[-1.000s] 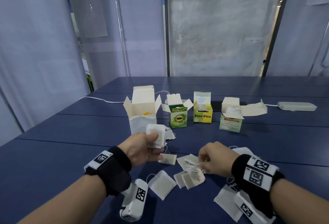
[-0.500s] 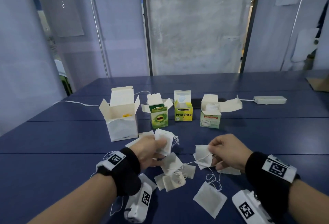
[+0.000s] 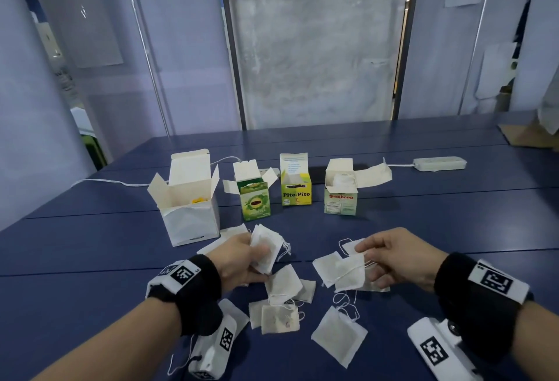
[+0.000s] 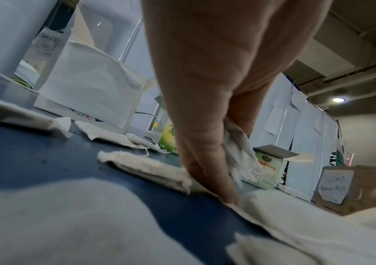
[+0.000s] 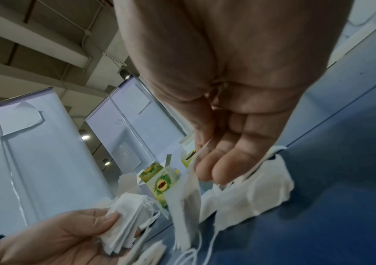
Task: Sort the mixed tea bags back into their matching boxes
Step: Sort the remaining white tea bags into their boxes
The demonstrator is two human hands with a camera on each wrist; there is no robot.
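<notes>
My left hand (image 3: 242, 259) grips a small stack of white tea bags (image 3: 266, 247), also seen as a fanned stack (image 5: 123, 222) in the right wrist view. My right hand (image 3: 378, 255) pinches a tea bag (image 3: 349, 271) by its top, and the bag hangs just above the table (image 5: 182, 206). Several loose tea bags (image 3: 279, 318) with strings lie between and below my hands. Four open boxes stand in a row behind: a plain white box (image 3: 189, 208), a green tea box (image 3: 255, 202), a yellow Pito-Pito box (image 3: 295, 191) and a Sambong box (image 3: 341, 199).
The dark blue table (image 3: 90, 244) runs far to the back. A white power strip (image 3: 440, 163) with its cable lies at the back right. A brown cardboard box (image 3: 526, 135) sits at the far right edge. Partition walls stand behind.
My right hand has lifted a tea bag off the pile and drawn it toward the left. My left hand keeps its stack, nearly still. The camera view has tilted and shifted.
</notes>
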